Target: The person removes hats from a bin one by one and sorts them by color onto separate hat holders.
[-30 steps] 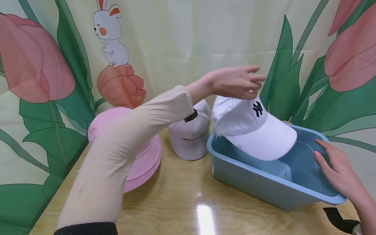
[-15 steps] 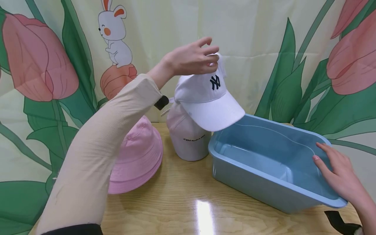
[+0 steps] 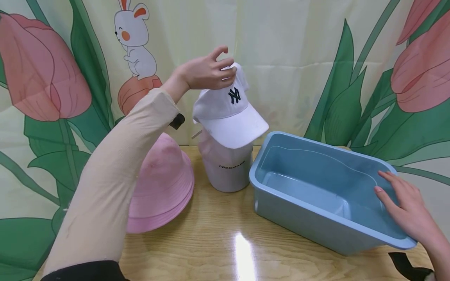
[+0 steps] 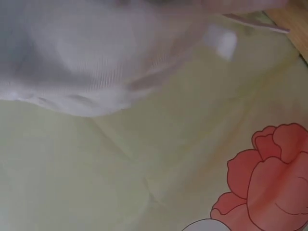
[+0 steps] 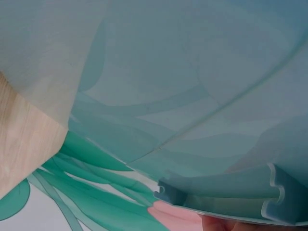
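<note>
A white baseball cap point(image 3: 230, 111) with a black NY logo hangs from my left hand point(image 3: 211, 72), which grips the top of its crown. Its brim slants down to the right, in front of a pale cap point(image 3: 226, 166) lettered in black that stands on the table. Whether the two caps touch, I cannot tell. Pale fabric point(image 4: 96, 57) fills the upper left of the left wrist view, close and blurred. My right hand point(image 3: 406, 205) rests over the right end of a blue plastic bin point(image 3: 299, 212), with thumb and forefinger fairly straight over its inside.
Pink bucket hats point(image 3: 161, 191) lie stacked at the left, partly hidden behind my left sleeve point(image 3: 112, 179). Wooden tabletop point(image 3: 197, 249) shows in front. A curtain point(image 3: 277, 50) printed with tulips and a rabbit hangs close behind the table.
My left hand has carried the white cap up and left, from over the bin to above the lettered cap. My right hand stays at the bin's end.
</note>
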